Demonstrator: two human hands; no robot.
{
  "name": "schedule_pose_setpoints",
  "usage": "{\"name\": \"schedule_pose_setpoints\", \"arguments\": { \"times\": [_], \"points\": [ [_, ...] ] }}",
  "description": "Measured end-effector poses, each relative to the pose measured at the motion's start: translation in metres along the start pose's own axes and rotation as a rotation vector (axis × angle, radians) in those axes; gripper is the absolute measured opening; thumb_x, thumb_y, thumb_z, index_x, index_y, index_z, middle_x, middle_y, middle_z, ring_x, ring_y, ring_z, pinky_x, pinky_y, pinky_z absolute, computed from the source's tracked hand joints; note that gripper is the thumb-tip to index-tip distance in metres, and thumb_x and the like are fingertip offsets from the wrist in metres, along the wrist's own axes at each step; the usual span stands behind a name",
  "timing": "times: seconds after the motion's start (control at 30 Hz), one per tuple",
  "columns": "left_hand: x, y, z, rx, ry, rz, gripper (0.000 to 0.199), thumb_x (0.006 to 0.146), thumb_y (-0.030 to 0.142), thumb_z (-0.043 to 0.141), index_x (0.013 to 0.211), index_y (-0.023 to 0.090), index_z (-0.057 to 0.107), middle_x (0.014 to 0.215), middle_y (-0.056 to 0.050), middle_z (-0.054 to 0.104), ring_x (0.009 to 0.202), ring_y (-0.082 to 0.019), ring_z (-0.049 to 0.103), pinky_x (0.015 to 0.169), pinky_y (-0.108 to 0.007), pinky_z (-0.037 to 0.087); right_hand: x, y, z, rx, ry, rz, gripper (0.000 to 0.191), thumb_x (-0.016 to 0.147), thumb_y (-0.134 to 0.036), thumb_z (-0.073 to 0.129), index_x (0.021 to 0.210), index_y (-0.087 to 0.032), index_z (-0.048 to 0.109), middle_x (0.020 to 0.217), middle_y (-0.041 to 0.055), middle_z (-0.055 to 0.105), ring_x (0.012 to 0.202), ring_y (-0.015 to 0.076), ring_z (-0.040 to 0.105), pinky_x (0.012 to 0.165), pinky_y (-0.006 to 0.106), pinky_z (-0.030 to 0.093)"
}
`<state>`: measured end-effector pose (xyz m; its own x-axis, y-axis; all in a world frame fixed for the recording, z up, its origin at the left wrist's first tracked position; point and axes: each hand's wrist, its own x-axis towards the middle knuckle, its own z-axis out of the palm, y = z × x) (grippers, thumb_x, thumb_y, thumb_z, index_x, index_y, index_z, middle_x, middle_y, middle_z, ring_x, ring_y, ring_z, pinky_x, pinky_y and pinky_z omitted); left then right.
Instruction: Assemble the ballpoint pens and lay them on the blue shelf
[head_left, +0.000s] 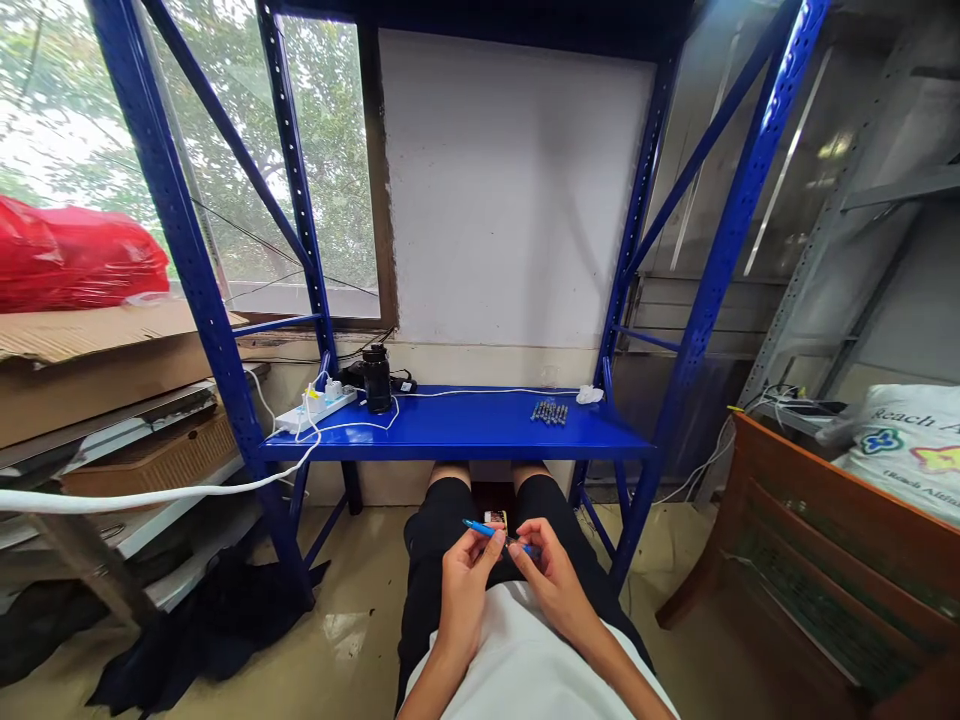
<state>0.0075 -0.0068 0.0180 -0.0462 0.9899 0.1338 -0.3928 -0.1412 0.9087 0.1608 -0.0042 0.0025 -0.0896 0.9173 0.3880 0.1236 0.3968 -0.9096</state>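
Above my lap, my left hand (466, 582) is closed in a pinch around a blue pen (477, 526), whose tip points up and to the left. Close beside it, my right hand (553, 575) pinches a blue piece (533, 550) that looks like another part of the pen. The fingers hide whether the two blue pieces are joined. A small labelled container (496, 517) shows between my thighs, just behind the hands. Several small dark cylinders (550, 412) lie in rows on the blue shelf (465, 425) in front of me.
A black bottle (376, 380) and a white power strip (315, 408) stand at the shelf's left. A white cable (187, 492) crosses in from the left. Crumpled white material (589, 394) lies at the back right. A wooden chair (825, 520) is on the right.
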Motion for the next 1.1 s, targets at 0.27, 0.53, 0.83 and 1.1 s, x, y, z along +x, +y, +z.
{"name": "schedule_pose_setpoints", "arguments": {
  "times": [0.27,0.53,0.83,1.1],
  "points": [
    [-0.003,0.002,-0.003,-0.008,0.03,-0.014,0.043,0.082,0.051,0.088,0.105,0.015,0.084,0.107,-0.013,0.08,0.098,-0.025,0.07,0.089,-0.031,0.054,0.001,0.003,0.0,-0.04,-0.086,-0.006,0.033,0.104,-0.052,0.064,0.094,-0.021,0.062,0.085,0.0,0.061,0.077,0.0168,0.054,0.069,0.027,0.04],
    [-0.004,0.003,-0.002,-0.005,0.034,-0.013,0.044,0.081,0.053,0.088,0.104,0.015,0.084,0.104,-0.012,0.08,0.096,-0.024,0.069,0.088,-0.031,0.053,0.0,0.004,-0.001,-0.017,-0.064,-0.007,0.031,0.103,-0.052,0.066,0.101,-0.021,0.063,0.091,0.0011,0.063,0.078,0.0167,0.053,0.069,0.028,0.04],
    [-0.002,0.0,-0.005,0.037,0.05,0.003,0.046,0.084,0.057,0.085,0.103,0.015,0.084,0.101,-0.011,0.079,0.091,-0.023,0.066,0.083,-0.031,0.053,0.002,0.01,-0.001,-0.054,-0.081,0.01,0.05,0.11,-0.058,0.047,0.084,-0.019,0.065,0.071,-0.0013,0.055,0.065,0.0145,0.045,0.061,0.027,0.032],
    [-0.002,0.003,-0.001,-0.003,0.072,-0.012,0.049,0.083,0.06,0.085,0.105,0.016,0.084,0.109,-0.013,0.08,0.096,-0.024,0.068,0.082,-0.029,0.053,0.001,0.004,-0.002,0.04,0.007,0.012,0.035,0.099,-0.054,0.072,0.108,-0.021,0.065,0.101,0.0041,0.068,0.088,0.0188,0.062,0.076,0.028,0.048]
  ]
}}
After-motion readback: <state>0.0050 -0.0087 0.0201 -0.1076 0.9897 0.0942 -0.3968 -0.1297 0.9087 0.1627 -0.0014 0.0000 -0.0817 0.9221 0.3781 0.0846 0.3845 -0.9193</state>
